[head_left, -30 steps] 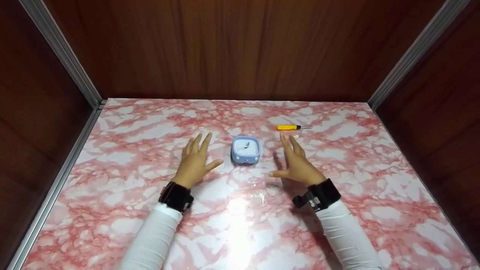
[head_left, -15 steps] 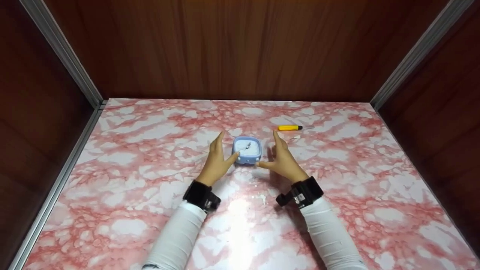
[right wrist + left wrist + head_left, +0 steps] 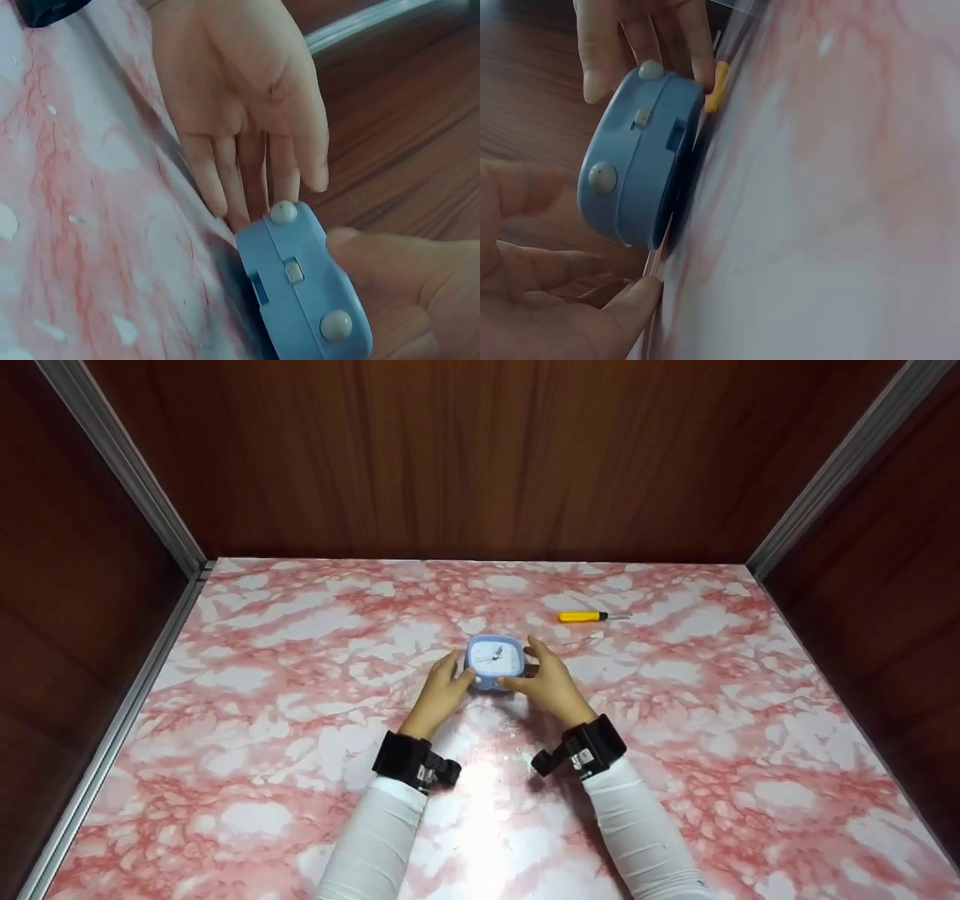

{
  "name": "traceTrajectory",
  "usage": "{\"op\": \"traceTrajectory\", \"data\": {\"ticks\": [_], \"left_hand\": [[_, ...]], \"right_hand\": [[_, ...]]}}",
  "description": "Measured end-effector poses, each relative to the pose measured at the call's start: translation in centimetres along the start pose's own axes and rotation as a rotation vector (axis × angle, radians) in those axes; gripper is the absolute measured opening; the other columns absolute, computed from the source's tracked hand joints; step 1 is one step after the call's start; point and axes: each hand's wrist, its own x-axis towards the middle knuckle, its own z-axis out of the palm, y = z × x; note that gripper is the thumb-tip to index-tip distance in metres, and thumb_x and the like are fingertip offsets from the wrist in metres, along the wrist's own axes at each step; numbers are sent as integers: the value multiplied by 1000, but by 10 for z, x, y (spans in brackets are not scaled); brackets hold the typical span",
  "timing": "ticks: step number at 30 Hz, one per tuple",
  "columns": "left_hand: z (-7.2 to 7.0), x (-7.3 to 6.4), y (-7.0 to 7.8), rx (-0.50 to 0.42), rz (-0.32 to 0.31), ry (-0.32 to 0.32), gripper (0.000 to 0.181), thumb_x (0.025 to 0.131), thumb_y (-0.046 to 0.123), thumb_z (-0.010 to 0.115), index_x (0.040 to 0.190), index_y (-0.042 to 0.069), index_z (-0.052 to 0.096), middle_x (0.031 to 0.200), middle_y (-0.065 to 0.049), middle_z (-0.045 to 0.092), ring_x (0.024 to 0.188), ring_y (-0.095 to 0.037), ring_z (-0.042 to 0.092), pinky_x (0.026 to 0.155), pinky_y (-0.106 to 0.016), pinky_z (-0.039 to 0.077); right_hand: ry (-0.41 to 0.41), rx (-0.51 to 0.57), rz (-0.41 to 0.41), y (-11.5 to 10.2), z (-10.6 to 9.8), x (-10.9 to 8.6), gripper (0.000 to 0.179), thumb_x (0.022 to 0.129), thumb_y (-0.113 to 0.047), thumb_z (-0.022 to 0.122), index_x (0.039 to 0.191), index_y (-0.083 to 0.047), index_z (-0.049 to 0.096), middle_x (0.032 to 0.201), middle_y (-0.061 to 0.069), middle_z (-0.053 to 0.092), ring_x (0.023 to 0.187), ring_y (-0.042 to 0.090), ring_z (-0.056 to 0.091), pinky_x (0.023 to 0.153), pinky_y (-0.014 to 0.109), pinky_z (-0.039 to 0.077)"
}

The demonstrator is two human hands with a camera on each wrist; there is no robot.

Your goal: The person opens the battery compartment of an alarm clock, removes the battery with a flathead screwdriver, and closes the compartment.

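Observation:
A light blue alarm clock point(image 3: 495, 658) lies face up on the table between both hands. Its knobs and small switch show on the side in the wrist views. My left hand point(image 3: 439, 697) is at its left side, thumb near the front left corner and fingers along the side. In the left wrist view the left fingers point(image 3: 634, 296) are spread, with a gap to the clock point(image 3: 641, 154). On the other side is my right hand point(image 3: 553, 690), its thumb by the front edge and fingers loosely bent beside the clock; firm contact cannot be made out.
Behind the clock and to its right lies a yellow-handled screwdriver point(image 3: 581, 616). A small white piece point(image 3: 597, 634) lies near it. The red-and-white marbled table point(image 3: 262, 735) is bounded by brown wood panels point(image 3: 465, 457) with metal corner rails.
Both hands have moved inward from either side to the clock, and their spread fingers have come closer together around it. The clock and screwdriver have stayed in place.

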Motion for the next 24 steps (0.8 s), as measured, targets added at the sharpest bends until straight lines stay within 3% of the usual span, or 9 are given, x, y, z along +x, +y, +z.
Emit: {"op": "traceTrajectory", "data": {"ticks": [4,8,17,21,24], "left_hand": [[5,1,-2,-3,52,-3,54,104,7,48,150,-16,31,159,-34,23,149,-43,24,125,-44,21],[8,1,-2,-12,68,7,54,102,4,48,150,-15,32,159,-32,26,150,-40,24,125,-42,22],[16,-4,4,-208,-10,25,55,102,2,48,153,-7,29,157,-30,33,146,-37,35,121,-39,32],[18,-5,3,-255,2,56,51,100,0,52,148,-4,34,153,-31,39,141,-40,42,116,-41,41],[17,-6,1,-329,-5,72,51,100,-1,55,147,0,36,152,-28,42,138,-39,45,107,-42,50]], "right_hand": [[33,-15,-13,-1,4,-2,84,82,-6,83,149,13,36,145,30,50,117,38,64,100,39,55],[59,-18,-36,-1,7,-3,74,82,-7,84,144,12,47,141,29,54,110,34,68,93,34,58],[60,49,-30,-2,11,-4,69,84,-9,83,141,12,50,131,29,61,110,34,68,85,31,61],[70,80,-37,-3,13,-5,69,84,-9,82,142,11,50,134,27,60,117,34,64,90,31,59],[65,180,-21,-3,16,-6,70,85,-7,80,144,10,47,137,27,57,123,34,60,95,32,57]]}}
